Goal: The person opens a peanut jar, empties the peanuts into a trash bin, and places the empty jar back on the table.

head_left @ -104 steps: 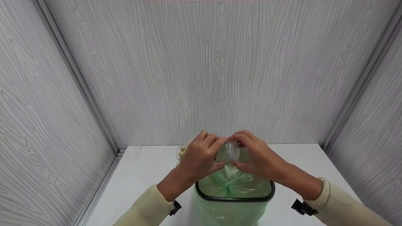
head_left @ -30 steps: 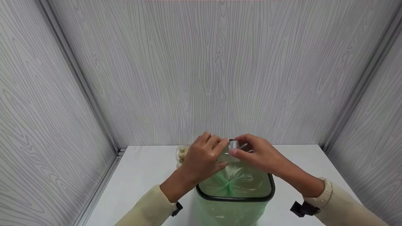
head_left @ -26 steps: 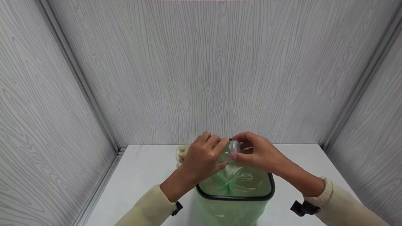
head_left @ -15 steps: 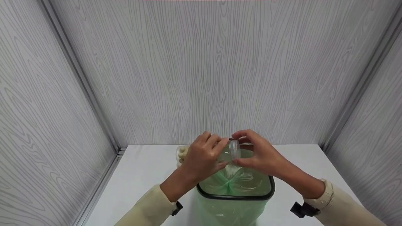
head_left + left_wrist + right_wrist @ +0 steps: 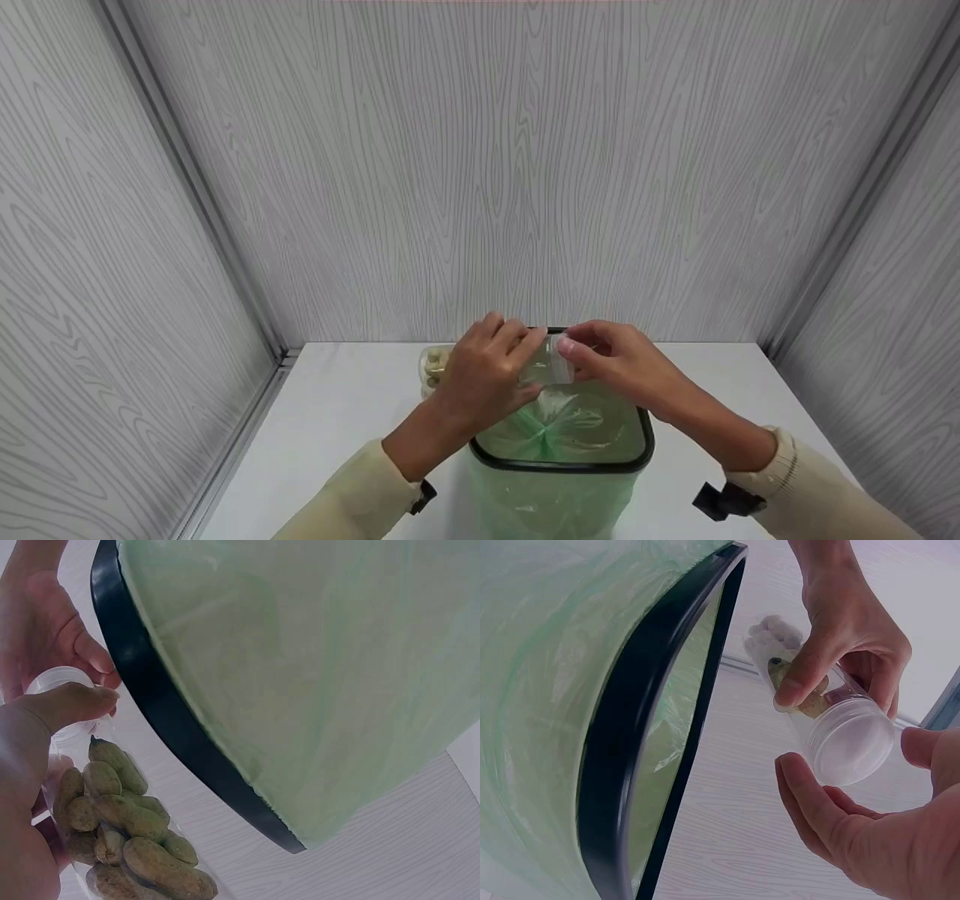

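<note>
A clear plastic jar lies on its side in the air over the bin, held in my left hand. Unshelled peanuts fill much of it, as the left wrist view shows; in the head view they peek out left of the hand. The jar's translucent screw lid points right. At the lid is my right hand, thumb and fingers curled about its edge. From the right wrist camera, that hand's thumb and fingers appear on opposite sides of the lid, their exact contact unclear.
Below the hands stands a bin with a green liner bag and a black rim. It rests on a white table, with grey wood-grain panels at the back and both sides.
The right hand, with fingers spread around the lid half a second ago, has turned, its thumb moving up across the lid. The left hand and jar stay nearly still.
</note>
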`<state>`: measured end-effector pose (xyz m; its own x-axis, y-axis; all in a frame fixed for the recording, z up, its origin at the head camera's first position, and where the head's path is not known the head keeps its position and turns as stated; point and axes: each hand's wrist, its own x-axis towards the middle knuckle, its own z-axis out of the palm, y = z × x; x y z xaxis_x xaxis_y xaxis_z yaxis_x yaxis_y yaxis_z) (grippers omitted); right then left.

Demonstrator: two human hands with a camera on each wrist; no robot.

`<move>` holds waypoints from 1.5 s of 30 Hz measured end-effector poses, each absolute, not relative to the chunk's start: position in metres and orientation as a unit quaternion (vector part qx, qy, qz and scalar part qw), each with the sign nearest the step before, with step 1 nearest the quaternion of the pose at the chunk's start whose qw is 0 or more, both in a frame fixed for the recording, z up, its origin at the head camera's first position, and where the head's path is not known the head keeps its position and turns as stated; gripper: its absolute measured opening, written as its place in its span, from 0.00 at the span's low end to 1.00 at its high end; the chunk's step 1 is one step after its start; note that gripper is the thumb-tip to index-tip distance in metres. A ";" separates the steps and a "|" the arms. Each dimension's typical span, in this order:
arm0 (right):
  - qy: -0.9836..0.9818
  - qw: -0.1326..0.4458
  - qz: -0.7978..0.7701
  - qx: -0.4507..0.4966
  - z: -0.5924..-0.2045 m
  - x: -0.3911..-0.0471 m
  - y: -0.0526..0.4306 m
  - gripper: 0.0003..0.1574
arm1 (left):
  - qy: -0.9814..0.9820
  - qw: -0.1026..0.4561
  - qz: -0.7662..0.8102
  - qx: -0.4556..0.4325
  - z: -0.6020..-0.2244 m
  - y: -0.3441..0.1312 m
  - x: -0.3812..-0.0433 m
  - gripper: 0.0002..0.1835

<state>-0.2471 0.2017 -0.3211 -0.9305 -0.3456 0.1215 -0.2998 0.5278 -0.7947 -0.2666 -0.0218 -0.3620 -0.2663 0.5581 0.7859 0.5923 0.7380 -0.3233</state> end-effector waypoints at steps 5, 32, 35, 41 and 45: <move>0.861 0.025 -0.460 -0.213 -0.321 -0.249 0.205 0.35 | -0.793 0.487 -0.015 -0.366 -0.363 -0.022 -0.267 0.33; 0.861 0.014 -0.457 -0.223 -0.321 -0.247 0.207 0.35 | -0.796 0.481 -0.013 -0.368 -0.361 -0.021 -0.265 0.33; 0.849 0.003 -0.464 -0.252 -0.322 -0.248 0.207 0.35 | -0.797 0.479 -0.012 -0.367 -0.361 -0.020 -0.265 0.34; 0.841 -0.009 -0.464 -0.280 -0.324 -0.250 0.207 0.37 | -0.802 0.472 -0.020 -0.365 -0.361 -0.019 -0.264 0.33; 0.853 -0.005 -0.457 -0.253 -0.324 -0.249 0.207 0.40 | -0.799 0.477 -0.024 -0.365 -0.362 -0.017 -0.265 0.32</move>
